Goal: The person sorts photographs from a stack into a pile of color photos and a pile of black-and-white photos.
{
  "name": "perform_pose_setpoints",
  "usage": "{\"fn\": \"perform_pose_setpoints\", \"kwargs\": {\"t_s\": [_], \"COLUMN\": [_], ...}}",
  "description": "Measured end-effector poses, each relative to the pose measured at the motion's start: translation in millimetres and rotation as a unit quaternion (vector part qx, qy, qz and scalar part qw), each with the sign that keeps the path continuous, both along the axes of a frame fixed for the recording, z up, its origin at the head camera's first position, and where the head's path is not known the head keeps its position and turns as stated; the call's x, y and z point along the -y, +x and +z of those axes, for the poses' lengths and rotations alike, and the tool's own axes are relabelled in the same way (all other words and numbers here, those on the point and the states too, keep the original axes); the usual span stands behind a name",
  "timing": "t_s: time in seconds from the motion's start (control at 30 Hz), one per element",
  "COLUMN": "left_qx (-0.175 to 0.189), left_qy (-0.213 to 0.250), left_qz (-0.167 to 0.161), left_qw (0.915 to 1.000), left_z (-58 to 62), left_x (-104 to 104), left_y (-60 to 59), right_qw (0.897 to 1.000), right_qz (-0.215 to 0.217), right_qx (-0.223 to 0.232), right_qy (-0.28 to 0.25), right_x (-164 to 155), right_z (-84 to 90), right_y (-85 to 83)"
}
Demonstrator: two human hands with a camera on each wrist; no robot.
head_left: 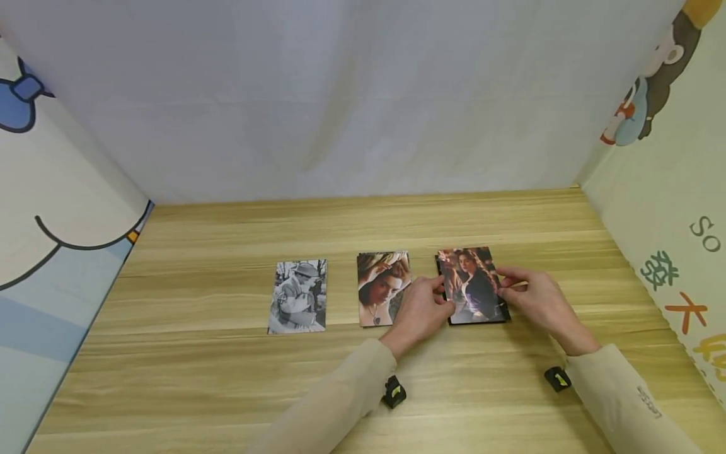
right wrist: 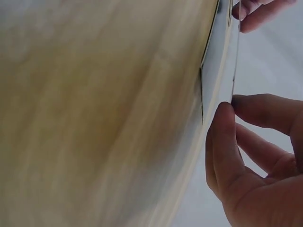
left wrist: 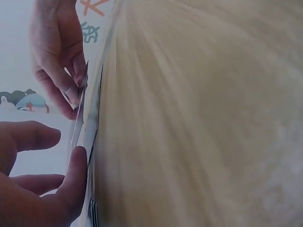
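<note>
In the head view, a photo card [head_left: 471, 287] of a person in dark clothes lies close over a dark-edged stack at the right. My right hand [head_left: 535, 299] pinches its right edge between thumb and fingers; the right wrist view shows the card edge [right wrist: 235, 66] between the fingertips [right wrist: 226, 113]. At the card's left edge is my left hand [head_left: 422, 309], its thumb and fingers spread apart in the left wrist view, one fingertip [left wrist: 78, 156] right by the card. Partly covered by the left hand, a second stack of photo cards [head_left: 377, 277] lies in the middle.
A black-and-white photo card [head_left: 299, 296] lies farther left on the wood-grain table [head_left: 198, 366]. Behind the table hangs a pale cloth [head_left: 363, 101], and printed panels [head_left: 652, 208] stand at the sides. Black wrist devices [head_left: 394, 392] sit near both sleeves.
</note>
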State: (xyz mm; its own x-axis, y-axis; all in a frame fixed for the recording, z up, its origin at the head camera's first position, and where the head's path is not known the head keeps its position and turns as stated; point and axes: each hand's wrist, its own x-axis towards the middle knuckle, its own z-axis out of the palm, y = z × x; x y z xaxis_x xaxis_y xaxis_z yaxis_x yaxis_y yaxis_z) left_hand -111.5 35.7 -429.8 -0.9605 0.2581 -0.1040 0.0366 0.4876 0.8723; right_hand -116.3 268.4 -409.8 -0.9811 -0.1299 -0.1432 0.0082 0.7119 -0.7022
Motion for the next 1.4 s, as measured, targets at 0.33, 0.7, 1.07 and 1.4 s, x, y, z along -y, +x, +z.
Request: {"fn": "perform_pose_setpoints", "kwargs": {"t_s": [0.33, 0.7, 1.07, 1.4], "left_qx": [0.003, 0.016, 0.002, -0.015], "left_qy": [-0.016, -0.028, -0.039, -0.029], "left_qz": [-0.005, -0.014, -0.023, -0.035], "left_qw": [0.9998, 0.9994, 0.999, 0.9989], "left_z": [-3.1, -0.4, 0.3, -2.0], "left_x": [-0.9, -1.2, 0.5, 1.8], "left_y": [-4.2, -6.1, -9.5, -11.4], "right_qw": [1.0, 0.999, 0.999, 0.999], "right_qz": [0.015, 0.027, 0.032, 0.029], "right_qx": [0.009, 0.015, 0.009, 0.017], "right_qy": [0.014, 0.028, 0.041, 0.039], "right_x": [-1.4, -1.4, -1.1, 1.2], "right_z": [-1.2, -2.1, -4.8, -3.6], "right_y": [-5.0, -7.7, -10.8, -11.7]}}
